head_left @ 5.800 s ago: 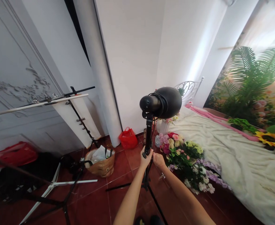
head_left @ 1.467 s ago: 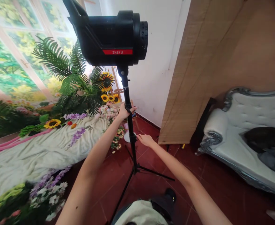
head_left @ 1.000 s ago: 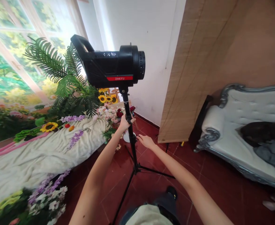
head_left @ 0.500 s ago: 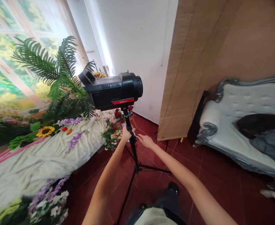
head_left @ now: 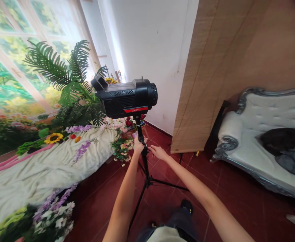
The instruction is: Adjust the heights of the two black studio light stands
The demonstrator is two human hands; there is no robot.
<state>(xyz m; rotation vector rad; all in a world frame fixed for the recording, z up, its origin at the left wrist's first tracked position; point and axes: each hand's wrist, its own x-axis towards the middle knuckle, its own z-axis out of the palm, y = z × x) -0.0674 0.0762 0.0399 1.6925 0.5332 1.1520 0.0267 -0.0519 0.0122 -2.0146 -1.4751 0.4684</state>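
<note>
A black studio light (head_left: pixel 129 97) with a red ZHEYU label sits on top of a black light stand (head_left: pixel 147 168), its round front turned to the right. My left hand (head_left: pixel 138 145) is wrapped round the stand's upright, just below the light. To the right of the pole is my right hand (head_left: pixel 158 152), fingers stretched toward the collar (head_left: pixel 145 146) and partly apart. Its fingertips are at or very close to the collar; contact is too small to make out. The stand's legs are spread on the red tiled floor (head_left: pixel 167 205).
To the left, a cream cloth (head_left: pixel 87 161) carries artificial flowers, with a palm plant (head_left: pixel 69 70) behind. A hanging bamboo blind (head_left: pixel 195 101) is at right of the white wall (head_left: pixel 157 60). A tufted sofa (head_left: pixel 258 111) with dark clothing on it stands further right.
The whole view has shifted slightly, so the light and stand appear a little further right. My left hand keeps its grip, and my right hand stays beside the collar.
</note>
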